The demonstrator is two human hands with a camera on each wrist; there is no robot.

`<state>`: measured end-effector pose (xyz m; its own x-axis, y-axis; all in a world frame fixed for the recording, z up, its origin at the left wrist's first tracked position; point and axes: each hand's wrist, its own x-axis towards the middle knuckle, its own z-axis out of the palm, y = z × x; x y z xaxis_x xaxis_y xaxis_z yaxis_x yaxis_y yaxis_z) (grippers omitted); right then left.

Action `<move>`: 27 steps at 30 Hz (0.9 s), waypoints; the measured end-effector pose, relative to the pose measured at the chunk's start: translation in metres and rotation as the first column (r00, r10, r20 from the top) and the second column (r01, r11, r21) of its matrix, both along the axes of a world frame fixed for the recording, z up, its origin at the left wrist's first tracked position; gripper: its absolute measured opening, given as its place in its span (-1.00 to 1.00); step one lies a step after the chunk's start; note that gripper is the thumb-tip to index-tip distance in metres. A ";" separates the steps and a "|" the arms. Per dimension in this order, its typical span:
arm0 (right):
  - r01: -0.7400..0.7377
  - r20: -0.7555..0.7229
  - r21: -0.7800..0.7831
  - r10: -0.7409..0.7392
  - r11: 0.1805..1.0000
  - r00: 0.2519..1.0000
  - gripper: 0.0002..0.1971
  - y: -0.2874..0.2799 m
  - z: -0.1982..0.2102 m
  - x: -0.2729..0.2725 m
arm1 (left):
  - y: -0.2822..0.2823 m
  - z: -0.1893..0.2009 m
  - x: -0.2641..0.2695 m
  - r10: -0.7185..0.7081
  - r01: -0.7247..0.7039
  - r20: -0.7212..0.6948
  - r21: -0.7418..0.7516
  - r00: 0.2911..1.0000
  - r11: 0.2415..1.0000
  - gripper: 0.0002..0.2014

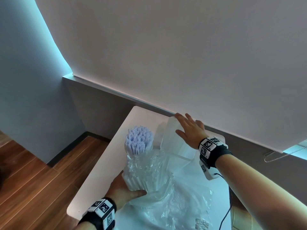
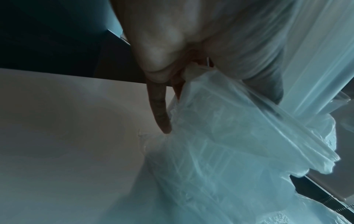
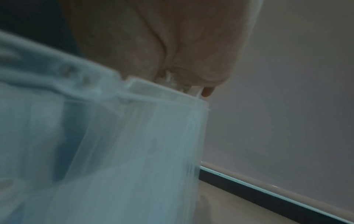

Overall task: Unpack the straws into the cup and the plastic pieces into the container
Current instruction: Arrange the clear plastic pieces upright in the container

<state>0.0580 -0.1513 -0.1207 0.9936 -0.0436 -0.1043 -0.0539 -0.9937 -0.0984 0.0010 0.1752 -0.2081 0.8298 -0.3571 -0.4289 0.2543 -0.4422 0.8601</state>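
A bundle of pale lilac straws (image 1: 138,138) stands upright on the white table (image 1: 106,163). Its crumpled clear wrapper (image 1: 149,165) is pushed down around its lower half. My left hand (image 1: 126,188) grips the base of the bundle through the plastic; the left wrist view shows a finger (image 2: 160,109) against the wrapper (image 2: 239,136). A clear rectangular container (image 1: 171,146) stands behind, near the wall. My right hand (image 1: 189,130) lies spread over its top, with a fingertip (image 3: 207,91) curled over the far rim of the container (image 3: 134,144). I cannot make out a cup or loose plastic pieces.
More loose clear plastic bag (image 1: 174,206) spreads over the near part of the table. A black cable (image 1: 227,211) runs from my right wrist off the table's right side. A roller blind with a bead chain (image 1: 274,156) hangs behind. Wooden floor (image 1: 33,171) lies to the left.
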 end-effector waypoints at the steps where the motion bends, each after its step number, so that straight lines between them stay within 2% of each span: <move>1: 0.003 -0.018 -0.022 -0.004 1.000 1.000 -0.37 0.000 0.001 0.000 | 0.000 -0.001 0.000 -0.003 0.003 -0.004 0.003 1.000 1.000 -0.16; 4: 0.026 -0.026 -0.042 -0.027 0.999 0.999 -0.35 0.005 0.009 -0.001 | 0.000 0.000 0.000 -0.010 0.009 0.010 0.009 1.000 1.000 -0.16; 6: 0.042 0.127 0.064 -0.050 0.997 0.991 -0.40 0.014 0.023 -0.005 | 0.000 -0.001 0.000 -0.003 0.003 0.013 0.020 1.000 1.000 -0.18; 8: -0.010 0.277 0.193 -0.045 0.981 0.960 -0.50 0.028 0.043 -0.016 | -0.001 -0.001 0.000 -0.008 0.007 0.016 0.037 1.000 0.999 -0.18; 10: -0.100 0.326 0.331 -0.014 0.938 0.945 -0.55 0.049 0.059 -0.035 | -0.001 -0.001 0.000 -0.005 0.004 0.037 0.042 0.999 0.999 -0.18; 12: -0.113 0.281 0.413 -0.008 0.904 0.960 -0.55 0.072 0.068 -0.065 | -0.002 0.004 -0.001 -0.008 0.005 0.060 0.047 0.998 0.999 -0.22; 14: -0.049 0.136 0.428 -0.010 0.902 0.991 -0.48 0.091 0.068 -0.097 | -0.003 0.007 -0.002 -0.014 0.011 0.064 0.040 0.998 0.999 -0.26; 16: 0.032 -0.038 0.427 -0.018 0.904 0.999 -0.21 0.106 0.054 -0.125 | -0.002 0.005 -0.001 -0.021 0.020 0.047 0.022 0.999 1.000 -0.21; 18: 0.103 -0.149 0.434 -0.042 0.895 0.988 0.07 0.115 0.035 -0.141 | -0.002 0.003 -0.002 -0.036 0.035 0.052 0.018 0.998 0.999 -0.17; 20: 0.135 -0.151 0.445 -0.075 0.885 0.986 0.19 0.123 0.016 -0.144 | -0.002 0.002 -0.002 -0.036 0.035 0.052 0.013 0.998 0.999 -0.18; 22: 0.133 -0.077 0.476 -0.109 0.869 0.991 0.23 0.128 0.003 -0.141 | -0.003 0.003 -0.003 -0.025 0.025 0.060 -0.004 0.998 1.000 -0.19; 27: 0.128 0.054 0.671 -0.220 0.730 0.974 0.15 0.134 -0.014 -0.131 | -0.001 -0.001 -0.005 -0.015 0.016 0.047 -0.029 0.999 0.999 -0.26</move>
<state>-0.0732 -0.0175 -0.1350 0.9817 -0.1831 -0.0526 -0.1610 -0.6504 -0.7423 -0.0038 0.1740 -0.2088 0.8428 -0.3820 -0.3791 0.2069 -0.4202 0.8835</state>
